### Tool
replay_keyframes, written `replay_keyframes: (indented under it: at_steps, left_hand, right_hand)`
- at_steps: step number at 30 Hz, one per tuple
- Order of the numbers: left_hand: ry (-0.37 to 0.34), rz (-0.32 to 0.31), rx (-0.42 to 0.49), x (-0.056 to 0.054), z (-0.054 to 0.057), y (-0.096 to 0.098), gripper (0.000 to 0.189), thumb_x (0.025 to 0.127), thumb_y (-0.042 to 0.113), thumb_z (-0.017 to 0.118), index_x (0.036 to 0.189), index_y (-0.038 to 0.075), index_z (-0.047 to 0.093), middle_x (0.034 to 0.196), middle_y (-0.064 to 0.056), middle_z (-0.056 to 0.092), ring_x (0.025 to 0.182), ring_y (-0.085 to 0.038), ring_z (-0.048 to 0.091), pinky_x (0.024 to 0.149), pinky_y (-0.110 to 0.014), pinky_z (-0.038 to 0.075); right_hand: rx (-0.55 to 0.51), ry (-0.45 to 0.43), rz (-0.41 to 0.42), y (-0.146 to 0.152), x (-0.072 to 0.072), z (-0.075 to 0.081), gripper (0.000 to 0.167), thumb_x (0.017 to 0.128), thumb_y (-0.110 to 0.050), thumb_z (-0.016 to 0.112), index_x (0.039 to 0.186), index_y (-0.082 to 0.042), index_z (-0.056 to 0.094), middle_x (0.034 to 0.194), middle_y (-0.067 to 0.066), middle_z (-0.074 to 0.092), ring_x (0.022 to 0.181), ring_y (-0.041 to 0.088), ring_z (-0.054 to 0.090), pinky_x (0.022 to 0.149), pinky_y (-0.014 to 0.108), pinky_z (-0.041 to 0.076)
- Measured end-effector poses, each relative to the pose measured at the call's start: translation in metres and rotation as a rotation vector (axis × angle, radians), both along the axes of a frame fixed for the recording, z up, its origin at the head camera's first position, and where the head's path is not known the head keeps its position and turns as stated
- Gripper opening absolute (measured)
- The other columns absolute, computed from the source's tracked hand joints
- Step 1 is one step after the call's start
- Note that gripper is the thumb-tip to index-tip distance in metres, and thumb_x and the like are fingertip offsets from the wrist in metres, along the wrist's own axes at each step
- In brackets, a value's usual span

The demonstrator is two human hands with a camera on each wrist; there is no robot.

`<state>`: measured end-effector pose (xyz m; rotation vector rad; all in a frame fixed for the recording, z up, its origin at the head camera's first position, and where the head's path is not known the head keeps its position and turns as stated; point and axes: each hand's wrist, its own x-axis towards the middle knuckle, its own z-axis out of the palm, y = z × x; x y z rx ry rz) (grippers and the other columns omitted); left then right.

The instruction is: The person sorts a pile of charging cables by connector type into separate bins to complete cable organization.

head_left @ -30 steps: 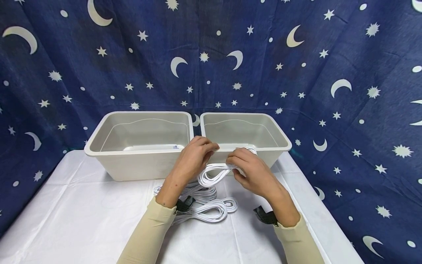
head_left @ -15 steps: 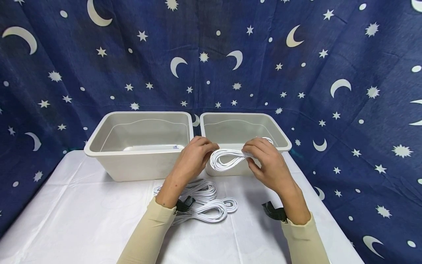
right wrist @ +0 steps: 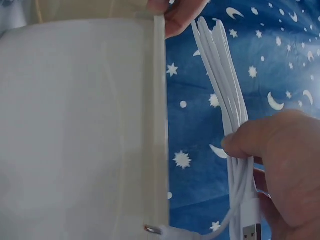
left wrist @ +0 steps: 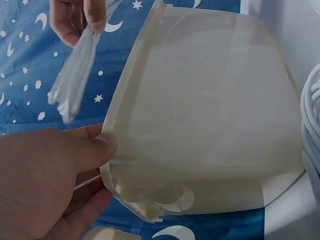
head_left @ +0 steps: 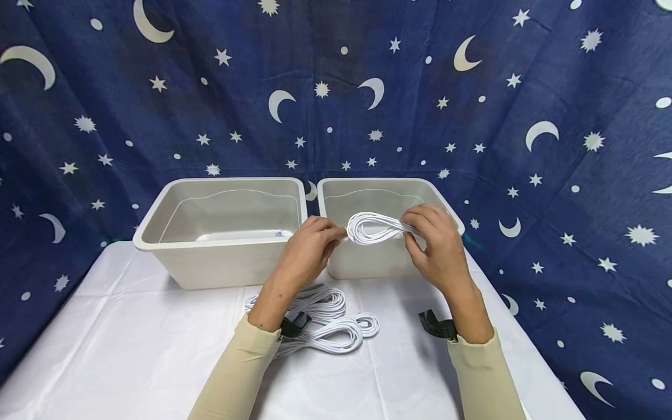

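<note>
The bundled USB cable (right wrist: 230, 90) has a smooth white jacket, plastic by its look, with a soft sheen; its USB plug (right wrist: 252, 232) ends in a shiny metal shell. The coiled cables (head_left: 321, 306) look like the same smooth plastic. The right bin (head_left: 373, 259) and left bin (head_left: 220, 262) are smooth, faintly glossy plastic. The backdrop (head_left: 336, 52) is matt, lightly wrinkled cloth; the bench cover (head_left: 131, 350), creased white cloth. The left sleeve (head_left: 236, 364) and right sleeve (head_left: 485, 373) are matt fabric.

The right grip (head_left: 438, 248) has carried the white cable coil (head_left: 397, 225) upward and rightward.
</note>
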<state>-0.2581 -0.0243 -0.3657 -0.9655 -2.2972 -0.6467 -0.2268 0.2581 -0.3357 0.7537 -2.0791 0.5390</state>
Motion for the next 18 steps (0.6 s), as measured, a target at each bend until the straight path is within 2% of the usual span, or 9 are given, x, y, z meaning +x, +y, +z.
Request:
replay_keyframes:
  at_steps: [6, 14, 18]
  left_hand:
    - [0.002, 0.003, 0.001, 0.001, 0.001, 0.000, 0.023, 0.098, 0.001, 0.073, 0.113, 0.015, 0.081, 0.106, 0.001, 0.074, 0.108, -0.021, 0.063, 0.100, -0.034, 0.052]
    - [-0.001, 0.005, 0.005, 0.002, 0.001, 0.000, 0.022, 0.099, 0.001, 0.072, 0.114, 0.014, 0.081, 0.106, 0.001, 0.074, 0.108, -0.021, 0.063, 0.099, -0.034, 0.052]
    - [-0.003, 0.009, 0.003, 0.003, 0.001, 0.000, 0.021, 0.099, 0.002, 0.072, 0.114, 0.015, 0.081, 0.107, 0.001, 0.074, 0.108, -0.021, 0.063, 0.099, -0.034, 0.052]
  right_hand:
    - [-0.071, 0.030, -0.056, 0.001, -0.015, -0.008, 0.024, 0.083, 0.009, 0.074, 0.105, 0.001, 0.076, 0.110, 0.014, 0.075, 0.114, 0.037, 0.061, 0.106, 0.047, 0.043]
    - [-0.034, 0.003, -0.076, 0.000, -0.027, -0.021, 0.024, 0.083, 0.007, 0.077, 0.107, 0.002, 0.075, 0.110, 0.015, 0.075, 0.113, 0.038, 0.062, 0.106, 0.048, 0.044]
    - [-0.040, 0.004, -0.108, -0.002, -0.029, -0.024, 0.025, 0.084, 0.005, 0.079, 0.108, 0.000, 0.076, 0.111, 0.014, 0.075, 0.115, 0.036, 0.063, 0.105, 0.049, 0.045]
